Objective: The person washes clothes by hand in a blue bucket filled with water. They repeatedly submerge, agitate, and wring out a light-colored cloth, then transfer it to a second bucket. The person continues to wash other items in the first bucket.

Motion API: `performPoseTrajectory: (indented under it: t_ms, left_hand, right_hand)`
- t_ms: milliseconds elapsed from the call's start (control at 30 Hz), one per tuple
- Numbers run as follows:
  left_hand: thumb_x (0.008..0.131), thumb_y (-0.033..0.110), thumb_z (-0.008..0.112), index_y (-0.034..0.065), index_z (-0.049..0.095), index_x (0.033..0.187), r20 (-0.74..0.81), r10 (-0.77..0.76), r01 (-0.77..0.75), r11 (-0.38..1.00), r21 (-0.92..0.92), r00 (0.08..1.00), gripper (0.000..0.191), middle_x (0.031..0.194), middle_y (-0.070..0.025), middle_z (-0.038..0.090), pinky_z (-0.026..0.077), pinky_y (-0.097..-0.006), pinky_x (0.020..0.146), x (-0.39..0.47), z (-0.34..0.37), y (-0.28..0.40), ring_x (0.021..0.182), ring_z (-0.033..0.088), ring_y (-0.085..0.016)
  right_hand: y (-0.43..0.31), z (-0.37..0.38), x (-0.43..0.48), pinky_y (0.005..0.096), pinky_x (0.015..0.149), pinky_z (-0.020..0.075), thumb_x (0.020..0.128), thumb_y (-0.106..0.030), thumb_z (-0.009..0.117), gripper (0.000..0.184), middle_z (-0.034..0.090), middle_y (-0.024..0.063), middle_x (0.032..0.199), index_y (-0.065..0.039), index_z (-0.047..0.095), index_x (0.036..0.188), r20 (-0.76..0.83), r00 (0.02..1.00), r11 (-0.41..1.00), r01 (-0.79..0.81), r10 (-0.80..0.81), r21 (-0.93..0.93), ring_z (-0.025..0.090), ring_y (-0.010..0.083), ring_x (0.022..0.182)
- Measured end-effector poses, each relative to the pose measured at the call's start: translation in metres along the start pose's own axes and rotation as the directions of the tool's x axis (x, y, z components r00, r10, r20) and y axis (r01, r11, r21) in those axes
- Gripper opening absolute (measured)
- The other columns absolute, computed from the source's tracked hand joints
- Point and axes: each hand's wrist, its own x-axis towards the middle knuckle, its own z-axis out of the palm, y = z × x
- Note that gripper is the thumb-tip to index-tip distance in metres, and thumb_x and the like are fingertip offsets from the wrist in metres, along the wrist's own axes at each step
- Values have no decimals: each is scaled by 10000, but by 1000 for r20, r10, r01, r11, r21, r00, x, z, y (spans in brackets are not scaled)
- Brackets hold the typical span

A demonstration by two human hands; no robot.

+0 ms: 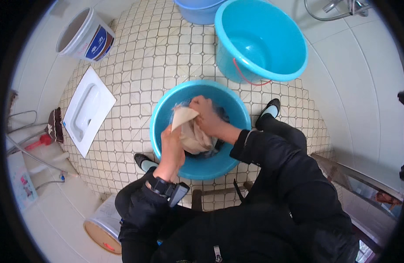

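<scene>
Between my feet stands a round turquoise plastic basin (202, 172) with dark wet cloth (205, 154) low inside it. Both hands grip a cream cloth (192, 134) above that darker cloth. My left hand (171, 148) holds the cloth's left side near the basin's left wall, its thumb against a raised fold. Over the upper part of the cloth, my right hand (206, 115) is closed on it with bent fingers and looks slightly blurred. The fingertips of both hands are partly hidden by the cloth.
A large turquoise bucket (264, 39) with a red handle stands beyond the basin, beside a blue tub (200, 11). Leftward are a white squat toilet (90, 108) set in the tiled floor (133, 98) and a white bucket (90, 39). A lidded bucket (103, 227) stands at lower left.
</scene>
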Motion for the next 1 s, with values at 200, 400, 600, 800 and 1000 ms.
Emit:
performPoseTrajectory:
  t_ms: [200, 400, 600, 800, 1000]
  left_hand:
    - [994, 192, 437, -12, 481, 1298, -165, 106, -64, 969, 240, 981, 369, 1220, -105, 555, 432, -284, 901, 12, -6, -5, 1081, 535, -158]
    - [1020, 183, 373, -3, 384, 1366, -166, -66, 51, 994, -94, 984, 393, 1310, -108, 497, 385, -321, 993, 6, 16, -11, 1188, 472, -197]
    - [1026, 305, 373, 21, 373, 1375, 16, -105, 106, 990, -92, 994, 450, 1352, -108, 468, 377, -382, 1030, -8, 25, -15, 1228, 471, -242]
    - [1026, 286, 376, 19, 428, 1329, -114, -110, 97, 989, -109, 987, 408, 1272, -94, 514, 410, -341, 976, 8, 11, -9, 1157, 498, -201]
    - [1026, 300, 347, 50, 420, 1332, -6, -211, 207, 962, -179, 977, 401, 1264, -108, 537, 476, -393, 933, -2, 17, -6, 1149, 540, -243]
  right_hand:
    - [-12, -30, 15, 374, 735, 456, 835, -117, 573, 121, 570, 153, 905, -40, 587, 928, 357, 912, 814, -358, 201, 457, 562, 321, 854]
    - [-75, -11, -11, 483, 877, 358, 887, -182, 484, 212, 538, 185, 1017, -65, 598, 1023, 58, 982, 949, -190, 181, 252, 465, 374, 1023]
    - [-29, -8, -1, 474, 841, 361, 901, -136, 457, 210, 522, 200, 1009, -64, 591, 1045, 51, 956, 936, -292, 288, 194, 462, 371, 982]
    - [-47, 3, -16, 443, 916, 363, 889, -202, 507, 332, 435, 207, 1149, -71, 555, 1190, 177, 975, 987, -147, 133, 70, 451, 382, 1044]
    - [-38, 3, -10, 452, 819, 411, 859, -109, 512, 255, 494, 219, 1024, -60, 570, 1102, 16, 982, 971, -187, 186, 151, 501, 398, 947]
